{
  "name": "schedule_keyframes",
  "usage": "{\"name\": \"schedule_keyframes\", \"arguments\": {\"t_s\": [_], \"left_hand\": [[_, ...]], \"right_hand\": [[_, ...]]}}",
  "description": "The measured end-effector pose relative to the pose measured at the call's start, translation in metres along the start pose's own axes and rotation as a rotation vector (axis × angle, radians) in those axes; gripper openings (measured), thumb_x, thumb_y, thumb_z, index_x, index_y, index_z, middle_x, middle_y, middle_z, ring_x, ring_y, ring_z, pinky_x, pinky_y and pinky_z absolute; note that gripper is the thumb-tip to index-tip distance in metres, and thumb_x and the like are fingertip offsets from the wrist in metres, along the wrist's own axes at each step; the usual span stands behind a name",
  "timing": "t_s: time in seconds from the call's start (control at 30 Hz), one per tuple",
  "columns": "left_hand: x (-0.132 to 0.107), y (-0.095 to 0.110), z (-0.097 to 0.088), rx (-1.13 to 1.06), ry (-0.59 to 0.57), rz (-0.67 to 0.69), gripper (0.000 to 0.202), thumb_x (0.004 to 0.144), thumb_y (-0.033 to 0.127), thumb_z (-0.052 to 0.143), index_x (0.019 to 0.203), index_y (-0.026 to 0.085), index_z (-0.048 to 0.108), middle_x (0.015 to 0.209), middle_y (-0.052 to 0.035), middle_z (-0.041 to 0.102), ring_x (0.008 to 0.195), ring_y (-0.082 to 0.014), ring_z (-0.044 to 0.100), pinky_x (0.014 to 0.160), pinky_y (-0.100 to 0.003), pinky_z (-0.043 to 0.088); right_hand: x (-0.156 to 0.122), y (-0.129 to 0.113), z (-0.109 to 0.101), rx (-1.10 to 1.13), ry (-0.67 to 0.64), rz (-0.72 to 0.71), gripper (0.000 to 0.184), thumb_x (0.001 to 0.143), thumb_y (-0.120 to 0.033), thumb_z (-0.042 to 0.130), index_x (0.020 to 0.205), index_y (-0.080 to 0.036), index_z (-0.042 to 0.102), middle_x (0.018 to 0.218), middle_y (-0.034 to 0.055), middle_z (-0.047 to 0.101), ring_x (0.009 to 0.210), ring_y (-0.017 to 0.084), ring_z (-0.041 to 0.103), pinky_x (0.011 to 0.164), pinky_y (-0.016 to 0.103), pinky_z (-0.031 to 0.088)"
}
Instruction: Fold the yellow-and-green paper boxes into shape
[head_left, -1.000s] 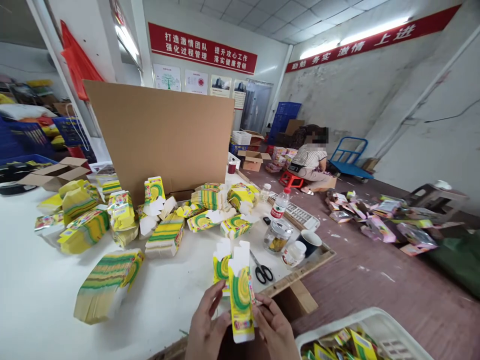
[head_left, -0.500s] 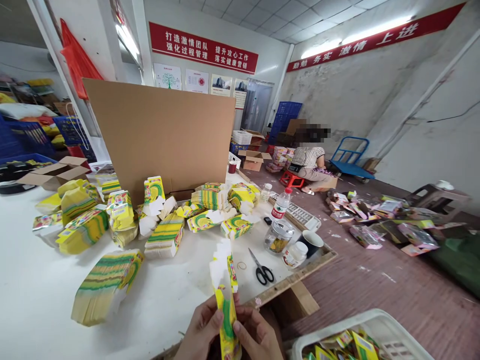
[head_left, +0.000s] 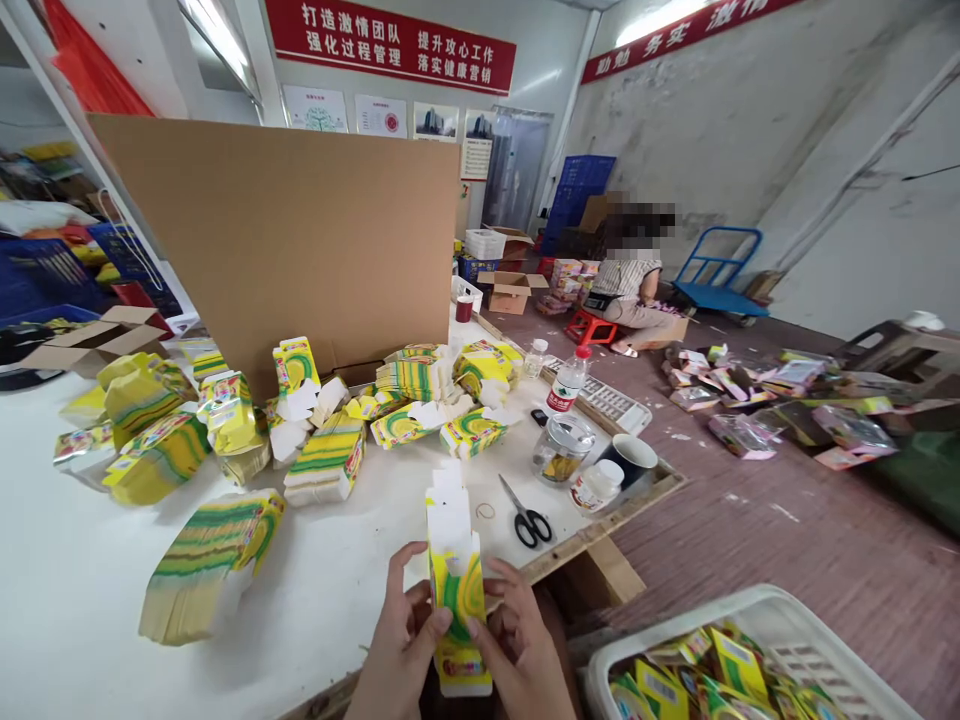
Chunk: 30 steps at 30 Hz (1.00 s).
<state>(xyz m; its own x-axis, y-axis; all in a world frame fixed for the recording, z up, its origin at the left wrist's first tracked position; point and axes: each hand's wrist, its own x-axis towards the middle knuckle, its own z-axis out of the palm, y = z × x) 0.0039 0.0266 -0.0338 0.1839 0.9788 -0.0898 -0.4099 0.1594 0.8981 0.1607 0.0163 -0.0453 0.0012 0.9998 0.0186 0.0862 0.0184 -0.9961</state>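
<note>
Between my two hands, at the table's near edge, is a small yellow and green cardboard box (head_left: 459,590). Its white flaps stand up at the far end, and its printed front faces me. My left hand (head_left: 409,635) grips the left side, thumb on the front. On the right side my right hand (head_left: 517,635) pinches it, thumb on the front, with the other fingers curled beside and behind. Left of my hands lies a fanned stack of flat boxes (head_left: 210,565). Scissors (head_left: 529,520) with black handles and a rubber band (head_left: 485,510) lie just beyond my right hand.
More stacks of box blanks (head_left: 326,465) line the white table (head_left: 82,600) before a tall cardboard sheet (head_left: 300,250). A jar (head_left: 562,450), mug (head_left: 631,460) and bottle (head_left: 570,380) stand right. A white basket (head_left: 795,610) holds boxes below. A person (head_left: 626,285) sits beyond.
The box has turned from a narrow edge-on view to show its wide front, and looks opened out. My hands have moved slightly apart around it. The camera view has tilted downward.
</note>
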Motion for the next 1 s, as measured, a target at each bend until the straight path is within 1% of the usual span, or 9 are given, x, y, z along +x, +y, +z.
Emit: {"name": "schedule_keyframes", "arguments": {"t_s": [0.07, 0.13, 0.27, 0.4, 0.5, 0.6, 0.7, 0.83, 1.0], "left_hand": [[-0.002, 0.007, 0.002, 0.015, -0.102, -0.039, 0.063, 0.083, 0.042, 0.068, 0.133, 0.028, 0.031, 0.104, -0.0102, 0.073, 0.090, -0.0252, 0.070, 0.080, -0.036, 0.050], [-0.003, 0.013, 0.004, 0.006, -0.166, -0.080, 0.061, 0.082, 0.042, 0.069, 0.131, 0.027, 0.036, 0.101, -0.0088, 0.073, 0.087, -0.0241, 0.070, 0.078, -0.034, 0.049], [-0.005, 0.014, 0.004, -0.059, -0.287, -0.155, 0.052, 0.078, 0.039, 0.074, 0.119, 0.028, 0.045, 0.085, -0.0023, 0.072, 0.075, -0.0192, 0.069, 0.067, -0.028, 0.047], [-0.011, 0.006, 0.002, -0.088, -0.346, -0.116, 0.046, 0.077, 0.036, 0.075, 0.114, 0.029, 0.047, 0.086, -0.0015, 0.071, 0.073, -0.0177, 0.068, 0.065, -0.026, 0.046], [-0.017, 0.007, 0.004, -0.089, -0.319, -0.100, 0.068, 0.078, 0.038, 0.075, 0.132, 0.033, 0.035, 0.097, -0.0051, 0.071, 0.074, -0.0193, 0.069, 0.067, -0.029, 0.048], [-0.025, 0.017, 0.010, -0.077, -0.309, -0.122, 0.083, 0.076, 0.042, 0.075, 0.143, 0.033, 0.026, 0.107, -0.0091, 0.070, 0.085, -0.0244, 0.070, 0.075, -0.036, 0.050], [-0.035, 0.027, 0.017, -0.023, -0.311, -0.106, 0.064, 0.077, 0.042, 0.074, 0.132, 0.028, 0.045, 0.110, -0.0109, 0.070, 0.094, -0.0282, 0.069, 0.081, -0.039, 0.050], [-0.054, 0.019, 0.014, 0.132, -0.200, -0.015, 0.049, 0.082, 0.039, 0.069, 0.126, 0.029, 0.050, 0.110, -0.0092, 0.072, 0.092, -0.0271, 0.070, 0.079, -0.038, 0.052], [-0.083, -0.005, 0.005, 0.297, -0.111, 0.115, 0.046, 0.088, 0.038, 0.061, 0.131, 0.027, 0.051, 0.127, -0.0129, 0.064, 0.112, -0.0312, 0.063, 0.092, -0.042, 0.050]], "right_hand": [[0.001, -0.005, -0.006, 0.059, -0.034, -0.037, 0.055, 0.086, -0.045, 0.061, 0.134, -0.025, 0.045, 0.115, 0.0099, 0.063, 0.085, 0.020, 0.065, 0.075, 0.029, 0.054], [0.001, -0.011, -0.012, 0.092, -0.094, -0.044, 0.047, 0.089, -0.043, 0.058, 0.132, -0.026, 0.047, 0.116, 0.0090, 0.063, 0.091, 0.021, 0.065, 0.082, 0.031, 0.053], [0.001, -0.023, -0.020, -0.006, -0.207, -0.028, 0.025, 0.092, -0.042, 0.055, 0.108, -0.023, 0.062, 0.092, 0.0046, 0.068, 0.082, 0.019, 0.064, 0.073, 0.027, 0.052], [0.001, -0.034, -0.023, -0.113, -0.190, -0.096, 0.028, 0.095, -0.041, 0.049, 0.090, -0.021, 0.068, 0.083, 0.0048, 0.069, 0.080, 0.020, 0.064, 0.073, 0.027, 0.050], [-0.001, -0.039, -0.022, -0.121, -0.161, -0.147, 0.027, 0.095, -0.039, 0.050, 0.087, -0.022, 0.070, 0.083, 0.0057, 0.069, 0.083, 0.020, 0.065, 0.079, 0.028, 0.050], [-0.008, -0.037, -0.020, 0.014, -0.101, -0.129, 0.025, 0.093, -0.040, 0.054, 0.111, -0.025, 0.062, 0.098, 0.0079, 0.071, 0.089, 0.022, 0.067, 0.079, 0.029, 0.054], [-0.015, -0.037, -0.022, 0.083, -0.056, -0.136, 0.038, 0.093, -0.043, 0.053, 0.127, -0.026, 0.052, 0.105, 0.0091, 0.071, 0.095, 0.023, 0.068, 0.082, 0.032, 0.055], [-0.025, -0.043, -0.027, -0.019, -0.123, -0.213, 0.034, 0.095, -0.045, 0.046, 0.105, -0.024, 0.070, 0.103, 0.0086, 0.070, 0.102, 0.024, 0.065, 0.090, 0.033, 0.051], [-0.043, -0.037, -0.021, -0.120, -0.328, -0.066, 0.036, 0.084, -0.037, 0.064, 0.118, -0.025, 0.064, 0.080, 0.0013, 0.072, 0.070, 0.018, 0.067, 0.064, 0.024, 0.053]]}}
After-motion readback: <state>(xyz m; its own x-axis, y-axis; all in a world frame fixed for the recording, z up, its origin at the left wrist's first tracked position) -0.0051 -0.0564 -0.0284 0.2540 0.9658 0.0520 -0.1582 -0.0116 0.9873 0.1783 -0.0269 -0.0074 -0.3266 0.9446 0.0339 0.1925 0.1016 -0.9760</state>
